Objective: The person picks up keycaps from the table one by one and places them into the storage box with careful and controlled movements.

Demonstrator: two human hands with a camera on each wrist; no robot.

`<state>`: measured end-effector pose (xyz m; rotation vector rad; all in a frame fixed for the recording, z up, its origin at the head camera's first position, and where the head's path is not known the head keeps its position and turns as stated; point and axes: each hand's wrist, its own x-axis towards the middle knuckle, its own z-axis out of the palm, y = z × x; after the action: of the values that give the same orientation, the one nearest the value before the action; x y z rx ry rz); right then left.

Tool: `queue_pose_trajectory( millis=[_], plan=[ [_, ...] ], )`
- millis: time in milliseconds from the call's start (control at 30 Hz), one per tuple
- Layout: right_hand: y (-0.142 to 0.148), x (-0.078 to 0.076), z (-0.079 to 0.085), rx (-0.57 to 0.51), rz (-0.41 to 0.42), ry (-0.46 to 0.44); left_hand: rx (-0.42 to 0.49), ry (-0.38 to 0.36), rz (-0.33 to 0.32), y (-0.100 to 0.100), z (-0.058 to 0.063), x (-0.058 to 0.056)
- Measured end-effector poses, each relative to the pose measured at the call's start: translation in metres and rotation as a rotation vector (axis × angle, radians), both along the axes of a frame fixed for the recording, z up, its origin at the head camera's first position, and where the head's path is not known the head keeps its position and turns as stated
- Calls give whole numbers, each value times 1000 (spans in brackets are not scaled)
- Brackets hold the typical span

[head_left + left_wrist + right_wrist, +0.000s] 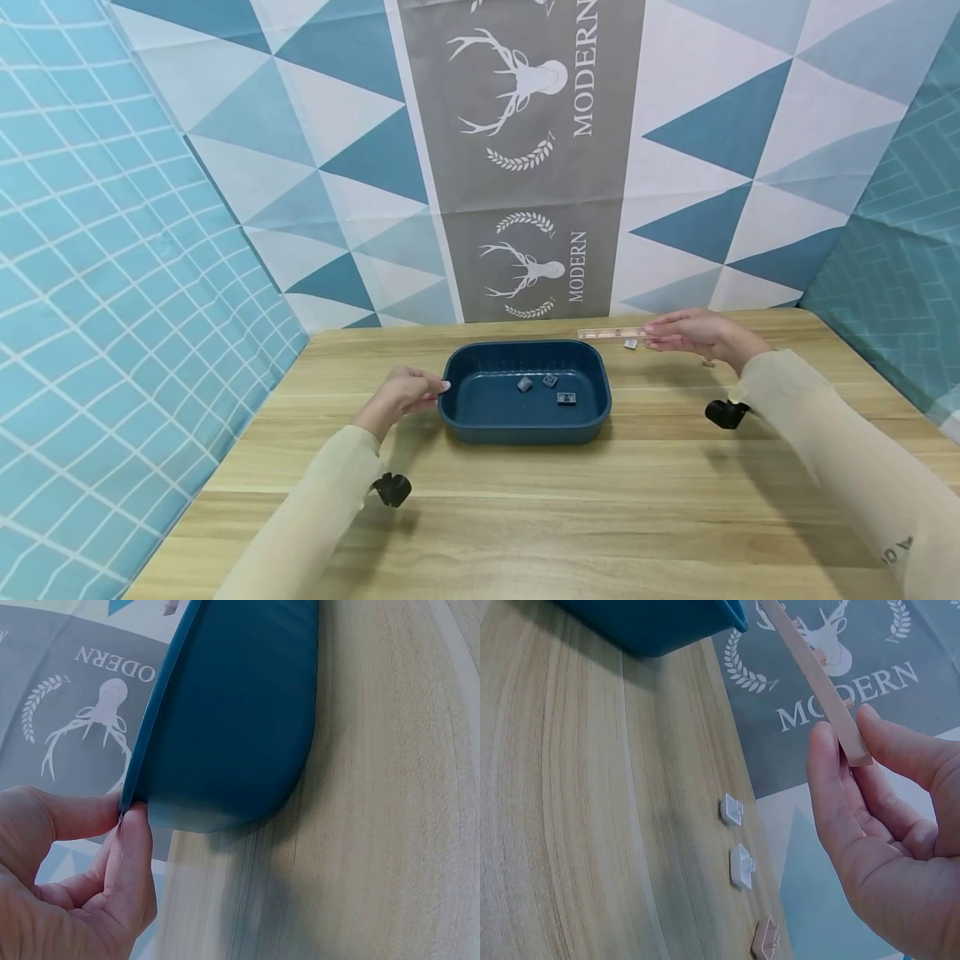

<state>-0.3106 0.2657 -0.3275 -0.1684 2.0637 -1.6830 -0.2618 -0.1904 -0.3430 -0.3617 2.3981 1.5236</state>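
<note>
At the left end of a dark blue plastic basin (pixel 495 435), my left hand (pixel 408 389) pinches the rim between thumb and fingers, which the left wrist view shows close up. Inside the basin lie a rectangular grey piece (pixel 566 399) and two smaller grey pieces (pixel 525 384). To the basin's right, my right hand (pixel 693 332) holds one end of a long, thin pinkish strip (pixel 819 679) between thumb and fingers. Small pegs stick out along one side of the strip, and its far end points toward the basin.
Below the right hand, two small white pieces (pixel 741 866) and a pinkish piece (pixel 766 939) lie in a row near the back edge of the wooden table (pixel 480 517). A patterned cloth (pixel 525 183) hangs behind the table, and a blue tiled cloth (pixel 112 292) hangs on the left.
</note>
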Motion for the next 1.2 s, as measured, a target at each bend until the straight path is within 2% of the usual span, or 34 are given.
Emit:
queue_pose_trajectory(
  millis=[267,533,933,1200],
  plan=[
    [-9,0,2,18,-8,14,10,-2,5,0,-1,-1],
    [-16,1,5,-5,-29,-9,14,3,8,-1,-2,-2],
    [-28,1,11,48,21,20,11,11,14,0,-3,-1],
    [-37,2,16,42,10,-6,14,16,10,-1,-2,0]
  ],
)
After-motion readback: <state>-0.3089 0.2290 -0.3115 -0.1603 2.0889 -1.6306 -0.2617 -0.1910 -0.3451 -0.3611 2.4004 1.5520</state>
